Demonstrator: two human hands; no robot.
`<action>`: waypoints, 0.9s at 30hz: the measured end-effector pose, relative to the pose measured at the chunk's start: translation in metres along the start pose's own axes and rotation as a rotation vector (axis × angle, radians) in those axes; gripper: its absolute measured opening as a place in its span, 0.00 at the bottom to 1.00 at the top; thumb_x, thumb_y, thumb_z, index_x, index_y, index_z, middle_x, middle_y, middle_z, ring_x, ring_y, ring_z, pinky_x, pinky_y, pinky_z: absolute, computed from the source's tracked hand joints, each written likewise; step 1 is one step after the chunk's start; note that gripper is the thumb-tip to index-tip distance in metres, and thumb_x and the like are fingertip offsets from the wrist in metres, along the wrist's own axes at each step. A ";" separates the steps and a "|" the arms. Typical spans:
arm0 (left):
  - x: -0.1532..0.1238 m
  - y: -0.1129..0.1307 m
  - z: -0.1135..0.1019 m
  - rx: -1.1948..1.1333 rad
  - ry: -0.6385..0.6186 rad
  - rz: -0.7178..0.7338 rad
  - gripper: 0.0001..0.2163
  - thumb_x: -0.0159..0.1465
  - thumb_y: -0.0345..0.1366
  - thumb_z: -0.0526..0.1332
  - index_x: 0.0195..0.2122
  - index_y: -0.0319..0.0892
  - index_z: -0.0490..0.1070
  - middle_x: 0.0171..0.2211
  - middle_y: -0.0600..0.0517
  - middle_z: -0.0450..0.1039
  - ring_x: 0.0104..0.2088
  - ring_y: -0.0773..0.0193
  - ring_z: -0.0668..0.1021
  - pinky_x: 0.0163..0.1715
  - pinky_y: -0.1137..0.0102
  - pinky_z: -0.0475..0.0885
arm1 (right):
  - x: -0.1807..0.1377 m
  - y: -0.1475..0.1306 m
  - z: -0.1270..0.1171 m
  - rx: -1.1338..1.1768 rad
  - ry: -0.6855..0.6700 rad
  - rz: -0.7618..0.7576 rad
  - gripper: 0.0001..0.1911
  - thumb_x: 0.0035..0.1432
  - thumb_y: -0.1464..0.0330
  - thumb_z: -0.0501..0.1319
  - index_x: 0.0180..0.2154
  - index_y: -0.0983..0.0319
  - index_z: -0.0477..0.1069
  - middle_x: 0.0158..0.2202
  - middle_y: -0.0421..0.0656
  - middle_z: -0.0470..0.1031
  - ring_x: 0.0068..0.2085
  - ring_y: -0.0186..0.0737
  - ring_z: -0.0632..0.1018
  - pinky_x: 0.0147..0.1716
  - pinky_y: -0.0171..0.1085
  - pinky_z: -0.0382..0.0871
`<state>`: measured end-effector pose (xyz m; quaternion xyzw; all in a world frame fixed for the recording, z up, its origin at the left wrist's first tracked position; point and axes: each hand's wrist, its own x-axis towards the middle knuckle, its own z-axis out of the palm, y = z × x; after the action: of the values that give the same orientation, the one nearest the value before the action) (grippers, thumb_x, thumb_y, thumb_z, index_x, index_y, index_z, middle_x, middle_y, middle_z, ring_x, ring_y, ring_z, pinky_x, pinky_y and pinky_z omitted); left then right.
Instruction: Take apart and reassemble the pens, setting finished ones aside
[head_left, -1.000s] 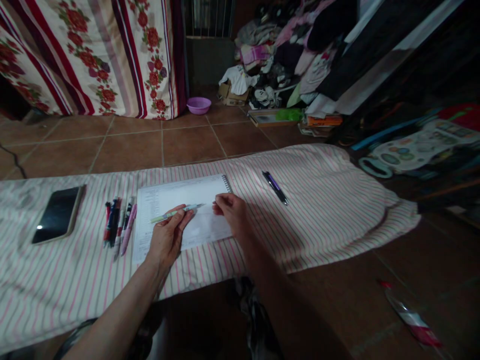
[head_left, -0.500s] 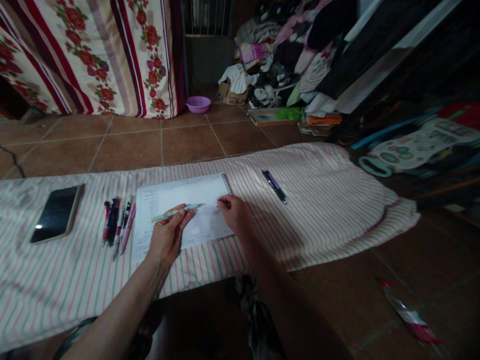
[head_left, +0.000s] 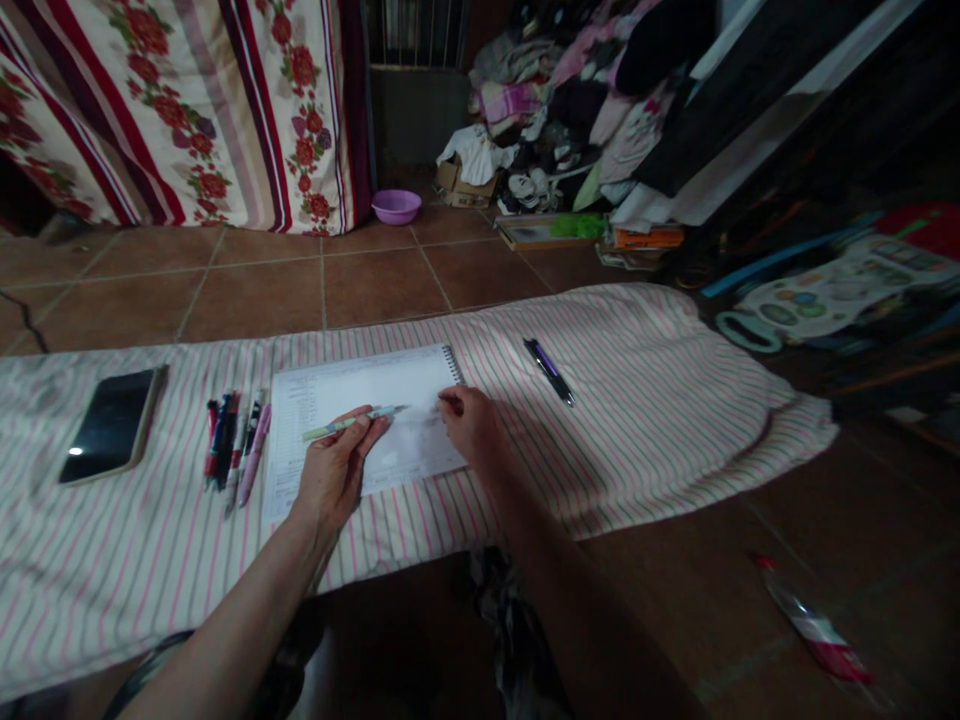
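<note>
Between the thumb and fingers of my left hand (head_left: 341,455) lies a light green and blue pen (head_left: 319,432), its tip pointing right. It is above a spiral-bound notebook (head_left: 360,370) with printed lines along its edges. My right hand (head_left: 469,420) is pinched over the notebook's right side, a short way from the pen tip. Whatever its fingertips may hold is too small to make out. Left of the notebook, several pens (head_left: 234,450) lie side by side on the striped cloth (head_left: 637,400).
A phone (head_left: 112,425) rests on the cloth at the left, and dark pens (head_left: 550,372) lie right of the notebook. On the tiled floor are a purple basin (head_left: 397,207), a plastic bottle (head_left: 817,625) and a heap of clothes (head_left: 555,100) at the back.
My right hand has shifted very slightly to the right. The left hand and its pen stay nearly where they were.
</note>
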<state>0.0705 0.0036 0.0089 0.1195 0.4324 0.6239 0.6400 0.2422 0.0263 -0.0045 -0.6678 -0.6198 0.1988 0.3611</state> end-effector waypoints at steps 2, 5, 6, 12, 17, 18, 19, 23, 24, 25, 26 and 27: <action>0.000 0.000 0.000 -0.002 -0.005 0.000 0.04 0.54 0.19 0.60 0.29 0.29 0.74 0.28 0.46 0.76 0.32 0.63 0.80 0.41 0.71 0.76 | 0.000 -0.003 -0.001 -0.024 0.029 -0.013 0.09 0.52 0.73 0.56 0.34 0.66 0.73 0.32 0.49 0.75 0.33 0.40 0.76 0.37 0.38 0.68; 0.001 0.000 0.000 -0.004 -0.001 -0.004 0.04 0.54 0.19 0.60 0.29 0.29 0.74 0.28 0.45 0.76 0.32 0.63 0.80 0.42 0.70 0.76 | -0.001 -0.009 -0.002 0.002 0.065 -0.054 0.10 0.53 0.72 0.56 0.36 0.64 0.73 0.34 0.48 0.75 0.30 0.37 0.75 0.36 0.37 0.68; 0.001 0.000 0.000 -0.005 0.004 -0.005 0.04 0.54 0.19 0.60 0.29 0.29 0.74 0.28 0.45 0.76 0.32 0.63 0.80 0.42 0.70 0.76 | -0.002 -0.012 -0.002 0.024 0.069 -0.077 0.09 0.53 0.71 0.56 0.37 0.63 0.72 0.35 0.47 0.75 0.30 0.36 0.75 0.35 0.36 0.68; -0.001 0.003 0.003 -0.024 0.035 -0.011 0.05 0.55 0.19 0.59 0.29 0.29 0.74 0.28 0.45 0.76 0.32 0.62 0.80 0.42 0.69 0.76 | -0.009 -0.028 0.001 0.249 -0.013 -0.056 0.09 0.55 0.65 0.55 0.28 0.61 0.71 0.23 0.40 0.73 0.23 0.32 0.73 0.26 0.31 0.66; -0.002 0.004 0.004 0.002 0.048 -0.029 0.06 0.55 0.19 0.59 0.31 0.30 0.73 0.27 0.45 0.76 0.31 0.63 0.80 0.40 0.71 0.76 | -0.020 -0.039 0.005 0.403 -0.269 0.076 0.13 0.55 0.63 0.55 0.22 0.61 0.67 0.13 0.34 0.66 0.12 0.27 0.65 0.13 0.27 0.56; -0.002 0.004 0.004 0.016 0.049 -0.034 0.06 0.55 0.19 0.59 0.32 0.30 0.73 0.27 0.45 0.76 0.31 0.63 0.80 0.39 0.71 0.76 | -0.022 -0.040 0.006 0.386 -0.291 0.071 0.13 0.54 0.64 0.55 0.21 0.61 0.67 0.13 0.34 0.66 0.12 0.27 0.65 0.13 0.27 0.56; -0.003 0.004 0.004 0.030 0.049 -0.038 0.06 0.55 0.19 0.60 0.32 0.30 0.73 0.27 0.45 0.76 0.31 0.63 0.80 0.38 0.72 0.76 | -0.023 -0.041 0.006 0.354 -0.300 0.056 0.12 0.54 0.65 0.56 0.20 0.61 0.67 0.12 0.34 0.66 0.12 0.27 0.65 0.14 0.26 0.56; -0.003 0.003 0.003 0.047 0.041 -0.037 0.05 0.54 0.19 0.60 0.32 0.29 0.73 0.27 0.44 0.77 0.30 0.63 0.80 0.36 0.74 0.77 | -0.022 -0.037 0.008 0.202 -0.236 -0.022 0.10 0.53 0.66 0.57 0.22 0.60 0.70 0.15 0.36 0.70 0.17 0.30 0.71 0.20 0.29 0.61; -0.003 0.003 0.003 0.045 0.037 -0.033 0.05 0.54 0.19 0.60 0.31 0.29 0.73 0.27 0.44 0.77 0.30 0.62 0.80 0.37 0.73 0.76 | -0.021 -0.035 0.009 0.177 -0.204 -0.036 0.08 0.53 0.66 0.58 0.24 0.60 0.70 0.18 0.37 0.72 0.20 0.32 0.73 0.23 0.30 0.63; -0.003 0.003 0.003 0.042 0.035 -0.031 0.05 0.54 0.19 0.60 0.31 0.29 0.73 0.27 0.44 0.77 0.30 0.62 0.80 0.37 0.73 0.77 | -0.019 -0.033 0.009 0.157 -0.169 -0.049 0.07 0.53 0.66 0.58 0.26 0.60 0.71 0.21 0.39 0.73 0.23 0.33 0.74 0.26 0.31 0.65; -0.003 0.003 0.003 0.039 0.035 -0.029 0.05 0.54 0.19 0.61 0.31 0.30 0.73 0.27 0.44 0.76 0.31 0.62 0.80 0.38 0.72 0.77 | -0.016 -0.031 0.009 0.139 -0.134 -0.062 0.06 0.53 0.66 0.58 0.29 0.60 0.72 0.24 0.40 0.74 0.26 0.34 0.75 0.28 0.32 0.66; -0.002 0.003 0.003 0.036 0.037 -0.029 0.05 0.54 0.19 0.61 0.31 0.30 0.73 0.27 0.45 0.76 0.31 0.62 0.80 0.38 0.71 0.76 | -0.014 -0.028 0.009 0.121 -0.098 -0.079 0.05 0.52 0.67 0.59 0.31 0.60 0.72 0.27 0.41 0.75 0.28 0.35 0.75 0.31 0.33 0.67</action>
<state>0.0707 0.0030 0.0138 0.1132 0.4572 0.6086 0.6386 0.2145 0.0136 0.0079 -0.6094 -0.6494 0.2538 0.3774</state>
